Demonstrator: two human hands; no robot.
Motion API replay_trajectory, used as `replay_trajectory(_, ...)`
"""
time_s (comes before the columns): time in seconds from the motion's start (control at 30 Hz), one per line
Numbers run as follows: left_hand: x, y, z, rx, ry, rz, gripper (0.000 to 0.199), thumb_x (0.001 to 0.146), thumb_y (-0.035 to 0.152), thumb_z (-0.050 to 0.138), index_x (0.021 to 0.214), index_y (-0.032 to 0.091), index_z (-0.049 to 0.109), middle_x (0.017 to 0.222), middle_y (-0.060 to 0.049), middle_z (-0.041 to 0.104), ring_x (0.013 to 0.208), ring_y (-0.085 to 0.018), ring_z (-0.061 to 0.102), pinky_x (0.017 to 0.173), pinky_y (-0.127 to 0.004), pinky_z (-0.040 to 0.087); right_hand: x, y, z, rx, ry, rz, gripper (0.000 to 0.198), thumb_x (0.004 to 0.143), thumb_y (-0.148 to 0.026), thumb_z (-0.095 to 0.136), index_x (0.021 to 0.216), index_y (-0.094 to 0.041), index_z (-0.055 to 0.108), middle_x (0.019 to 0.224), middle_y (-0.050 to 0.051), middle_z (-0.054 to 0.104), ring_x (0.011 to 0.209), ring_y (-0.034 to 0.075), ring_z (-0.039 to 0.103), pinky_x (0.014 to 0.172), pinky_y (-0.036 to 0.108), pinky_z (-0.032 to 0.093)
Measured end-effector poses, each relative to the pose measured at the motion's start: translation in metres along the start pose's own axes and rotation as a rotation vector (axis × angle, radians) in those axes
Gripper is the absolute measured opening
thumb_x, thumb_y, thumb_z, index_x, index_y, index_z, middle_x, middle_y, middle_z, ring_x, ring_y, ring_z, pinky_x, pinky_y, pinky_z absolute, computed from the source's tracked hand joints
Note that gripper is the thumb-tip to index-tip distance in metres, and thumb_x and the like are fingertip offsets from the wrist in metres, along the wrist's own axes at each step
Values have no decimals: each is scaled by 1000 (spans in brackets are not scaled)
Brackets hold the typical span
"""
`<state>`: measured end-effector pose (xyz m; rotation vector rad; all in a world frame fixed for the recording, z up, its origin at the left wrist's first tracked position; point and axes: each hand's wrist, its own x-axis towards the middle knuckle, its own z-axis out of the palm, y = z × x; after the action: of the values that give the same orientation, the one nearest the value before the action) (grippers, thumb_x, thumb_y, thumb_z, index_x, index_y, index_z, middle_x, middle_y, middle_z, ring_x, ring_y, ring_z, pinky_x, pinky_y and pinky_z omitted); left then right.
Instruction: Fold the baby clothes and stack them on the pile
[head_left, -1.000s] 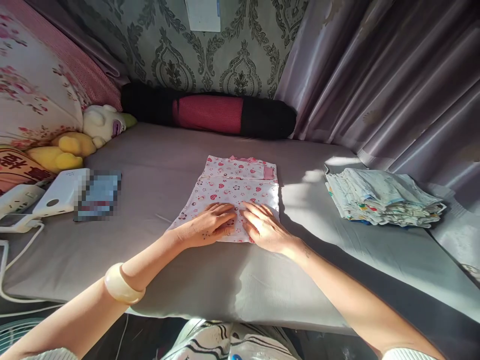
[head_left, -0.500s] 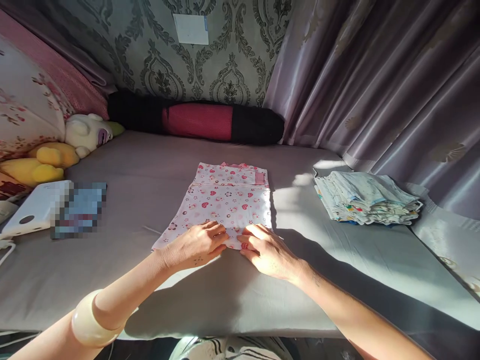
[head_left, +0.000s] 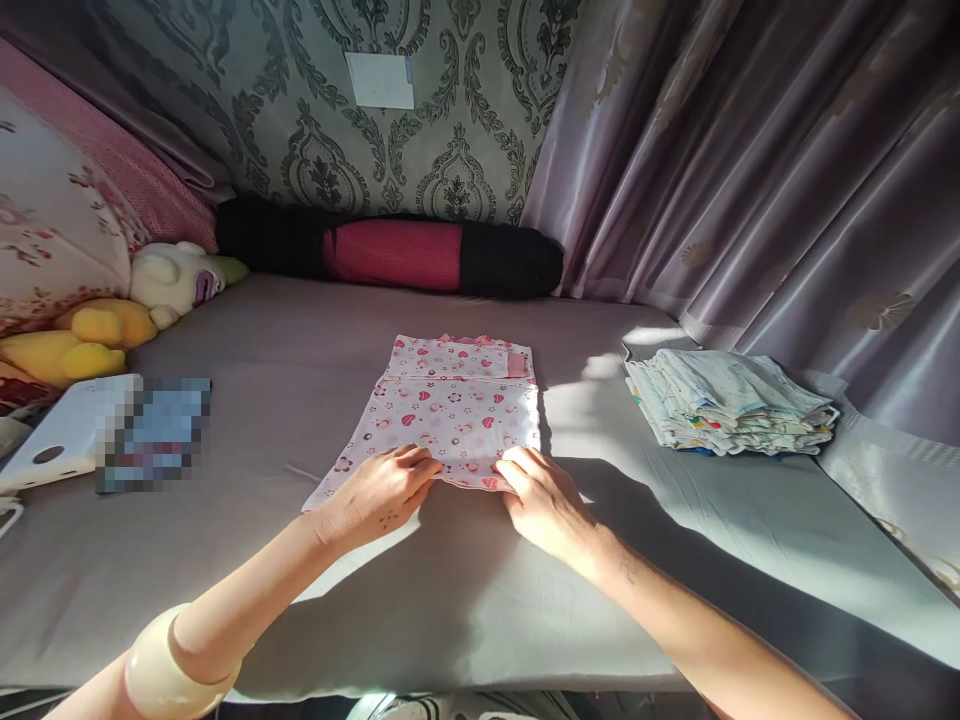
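A white cloth (head_left: pixel 450 405) printed with pink hearts and flowers lies folded on the bed. A pink patch (head_left: pixel 517 364) sits near its far right corner, and pink ruffled trim shows at the far edge. My left hand (head_left: pixel 390 485) is closed on the cloth's near edge, left of the middle. At the near right corner my right hand (head_left: pixel 553 505) grips the same edge between thumb and fingers. Between the two hands the edge looks slightly raised. The cloth's left side slants outward toward my left forearm, which carries a cream bangle (head_left: pixel 169 665).
A stack of folded light cloths (head_left: pixel 735 400) lies to the right. On the left are a white box-shaped device (head_left: pixel 67 430), a blurred-out flat item (head_left: pixel 157 435) and plush toys (head_left: pixel 172 285). A black and red bolster (head_left: pixel 390 250) lines the wall; curtains (head_left: pixel 675 150) hang at right.
My hands have moved a little farther apart along the near edge. Their fingers have closed more tightly on the cloth, and the edge between them is lifted slightly. The view has shifted a little.
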<state>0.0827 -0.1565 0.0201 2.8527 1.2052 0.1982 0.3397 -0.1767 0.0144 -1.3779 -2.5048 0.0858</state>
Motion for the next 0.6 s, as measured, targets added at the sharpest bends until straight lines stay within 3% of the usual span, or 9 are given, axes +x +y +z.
replay_trajectory(0.13, -22, -18, -1, 1, 3, -31, 33, 90, 7, 36, 100, 20, 65, 97, -6, 68, 85, -19, 64, 76, -32, 52, -7, 20, -3, 20, 10, -2, 38, 75, 6, 42, 91, -21, 64, 97, 5, 67, 90, 20, 61, 79, 31, 49)
replay_trajectory(0.23, -40, -35, 1, -2, 4, -78, 39, 88, 6, 37, 109, 22, 66, 110, -6, 70, 97, -20, 66, 85, -33, 53, -15, 31, -8, 39, -25, -3, 47, 71, 8, 39, 96, -21, 68, 103, 6, 70, 100, 21, 64, 87, 33, 52)
replay_trajectory(0.43, -63, -51, -3, -22, -21, -162, 53, 84, 5, 34, 124, 22, 65, 128, -5, 68, 111, -21, 66, 95, -32, 52, -28, 44, -19, 63, -89, -119, 60, 83, 2, 34, 127, -26, 64, 130, 7, 66, 125, 21, 58, 111, 40, 44)
replay_trajectory(0.6, -62, -47, -23, -27, -15, -132, 57, 86, 4, 32, 127, 27, 64, 124, -2, 70, 108, -17, 67, 89, -24, 52, -25, 42, -42, 63, -62, -181, 58, 88, 2, 33, 131, -26, 60, 133, 5, 64, 127, 19, 56, 114, 39, 41)
